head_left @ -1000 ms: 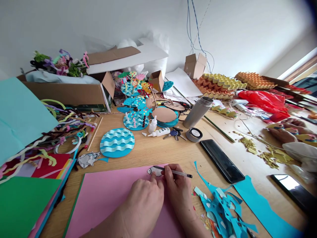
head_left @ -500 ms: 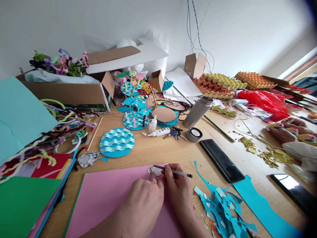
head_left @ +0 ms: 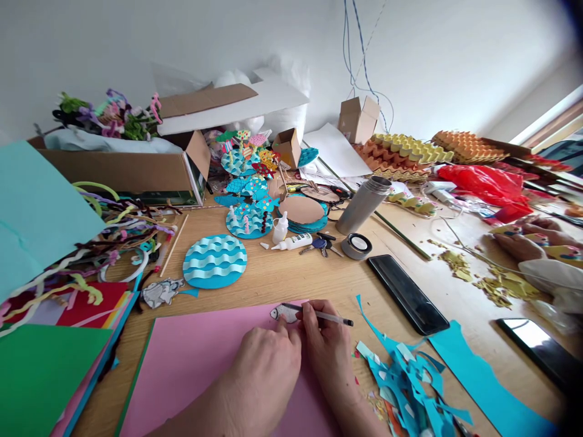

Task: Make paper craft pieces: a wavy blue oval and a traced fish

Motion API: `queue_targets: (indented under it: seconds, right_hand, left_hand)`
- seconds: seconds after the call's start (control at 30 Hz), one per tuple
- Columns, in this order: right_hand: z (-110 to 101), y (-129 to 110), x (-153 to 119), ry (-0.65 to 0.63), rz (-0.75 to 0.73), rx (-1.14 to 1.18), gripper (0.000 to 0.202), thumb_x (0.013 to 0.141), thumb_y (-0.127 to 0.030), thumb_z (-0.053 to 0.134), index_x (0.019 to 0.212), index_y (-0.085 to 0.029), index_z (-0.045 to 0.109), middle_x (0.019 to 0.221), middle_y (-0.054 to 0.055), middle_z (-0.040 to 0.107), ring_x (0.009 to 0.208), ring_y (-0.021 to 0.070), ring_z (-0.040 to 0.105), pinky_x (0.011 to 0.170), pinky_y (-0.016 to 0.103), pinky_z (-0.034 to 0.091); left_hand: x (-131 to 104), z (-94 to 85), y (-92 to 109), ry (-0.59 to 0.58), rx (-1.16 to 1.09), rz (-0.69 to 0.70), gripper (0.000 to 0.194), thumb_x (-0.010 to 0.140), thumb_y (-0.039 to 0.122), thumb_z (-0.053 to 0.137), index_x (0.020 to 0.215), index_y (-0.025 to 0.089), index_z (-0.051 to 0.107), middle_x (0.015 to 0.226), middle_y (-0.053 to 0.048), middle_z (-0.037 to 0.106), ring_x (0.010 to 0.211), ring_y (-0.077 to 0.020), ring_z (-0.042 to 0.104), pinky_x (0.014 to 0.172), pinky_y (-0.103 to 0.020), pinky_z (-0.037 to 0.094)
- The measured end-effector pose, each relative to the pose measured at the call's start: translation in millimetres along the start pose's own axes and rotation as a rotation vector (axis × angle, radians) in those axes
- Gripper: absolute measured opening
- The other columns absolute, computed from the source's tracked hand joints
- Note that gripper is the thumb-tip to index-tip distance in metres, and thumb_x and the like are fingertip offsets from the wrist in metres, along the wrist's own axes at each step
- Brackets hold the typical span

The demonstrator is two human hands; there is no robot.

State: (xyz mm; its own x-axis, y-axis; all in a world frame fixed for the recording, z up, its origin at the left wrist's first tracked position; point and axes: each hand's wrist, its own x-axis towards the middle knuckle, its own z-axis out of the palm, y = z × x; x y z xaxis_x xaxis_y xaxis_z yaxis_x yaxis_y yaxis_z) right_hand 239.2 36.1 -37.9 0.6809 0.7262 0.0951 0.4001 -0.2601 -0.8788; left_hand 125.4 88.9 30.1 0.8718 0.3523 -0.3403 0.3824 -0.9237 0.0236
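Note:
A small grey-and-white paper fish cutout (head_left: 285, 313) lies on a pink sheet of paper (head_left: 200, 346), close to its far edge. My left hand (head_left: 266, 373) is curled, its fingertips pressing the fish down onto the sheet. In my right hand (head_left: 328, 340) is a pen (head_left: 334, 317), held in a pinch, with its tip at the fish's upper edge. The fish's tail end is partly hidden by my fingers. Green paper shows under the pink sheet's left side.
Blue paper scraps (head_left: 405, 376) and a black phone (head_left: 407, 294) lie to the right. Beyond are a wavy blue disc (head_left: 215, 261), a glue bottle (head_left: 294, 242) and a steel flask (head_left: 363, 205). Coloured paper (head_left: 50, 364) sits left. Another person's hands (head_left: 523, 243) work at far right.

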Motion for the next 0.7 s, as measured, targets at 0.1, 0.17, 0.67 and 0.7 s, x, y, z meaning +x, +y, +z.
queue_targets:
  seconds: [0.1, 0.17, 0.67, 0.7]
  right_hand:
    - [-0.2, 0.4, 0.0, 0.008, -0.001, -0.009, 0.034, 0.09, -0.048, 0.043, 0.078, -0.019, 0.057, 0.066, 0.002, 0.066, 0.052, 0.0142, 0.056, 0.05, 0.025, 0.04]
    - [0.0, 0.7, 0.3, 0.023, -0.005, -0.015, 0.035, 0.09, -0.048, 0.043, 0.077, -0.019, 0.057, 0.065, 0.002, 0.066, 0.052, 0.0143, 0.057, 0.05, 0.025, 0.04]
    - [-1.3, -1.7, 0.5, 0.062, 0.008, -0.057, 0.035, 0.089, -0.048, 0.042, 0.076, -0.019, 0.057, 0.06, 0.001, 0.065, 0.048, 0.0142, 0.055, 0.048, 0.025, 0.038]
    - [-1.4, -2.3, 0.5, 0.065, 0.008, -0.06, 0.036, 0.089, -0.049, 0.042, 0.075, -0.019, 0.057, 0.06, 0.001, 0.065, 0.047, 0.0143, 0.054, 0.047, 0.025, 0.038]
  left_hand:
    - [0.2, 1.5, -0.5, 0.007, -0.001, -0.002, 0.048, 0.077, 0.013, 0.052, 0.125, 0.007, 0.051, 0.097, -0.017, 0.066, 0.071, -0.0217, 0.065, 0.056, -0.03, 0.046]
    - [0.6, 2.2, -0.7, 0.008, 0.001, 0.003, 0.048, 0.077, 0.013, 0.052, 0.124, 0.007, 0.052, 0.097, -0.017, 0.067, 0.069, -0.0221, 0.065, 0.055, -0.03, 0.046]
    - [0.0, 3.2, 1.4, 0.009, 0.01, -0.007, 0.044, 0.08, 0.011, 0.05, 0.123, 0.007, 0.053, 0.098, -0.019, 0.067, 0.069, -0.0215, 0.065, 0.054, -0.03, 0.044]
    - [0.4, 3.1, 1.3, 0.006, 0.008, -0.005, 0.044, 0.08, 0.011, 0.05, 0.123, 0.007, 0.054, 0.097, -0.019, 0.067, 0.069, -0.0213, 0.065, 0.054, -0.029, 0.043]
